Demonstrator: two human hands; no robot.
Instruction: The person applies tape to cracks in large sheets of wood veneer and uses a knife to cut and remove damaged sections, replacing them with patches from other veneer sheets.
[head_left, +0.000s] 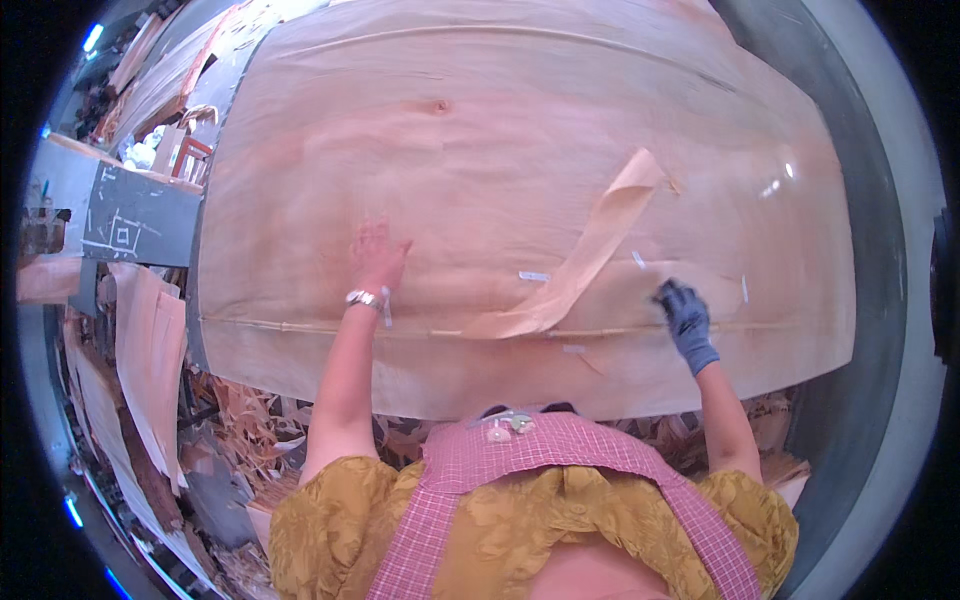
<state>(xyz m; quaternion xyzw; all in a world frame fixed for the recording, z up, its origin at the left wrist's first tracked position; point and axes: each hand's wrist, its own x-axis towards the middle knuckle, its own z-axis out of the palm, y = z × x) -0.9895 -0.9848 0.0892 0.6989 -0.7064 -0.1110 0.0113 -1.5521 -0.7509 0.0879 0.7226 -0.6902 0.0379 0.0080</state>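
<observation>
Across the centre and upper part of the frame lay a broad, thin veneer sheet (pixel 500 130), pale pinkish wood with faint grain and a small knot, and on it a long curling veneer strip (pixel 590 255) ran from right of centre down to the lower middle. At centre left the bare left hand (pixel 378 255) rested flat with fingers spread on the sheet, a watch (pixel 362 297) at its wrist. At centre right the gloved right hand (pixel 683 312) pressed on the sheet just beside the strip, its fingers curled, whether grasping anything I cannot tell, with small white tape pieces (pixel 533 276) between the hands.
</observation>
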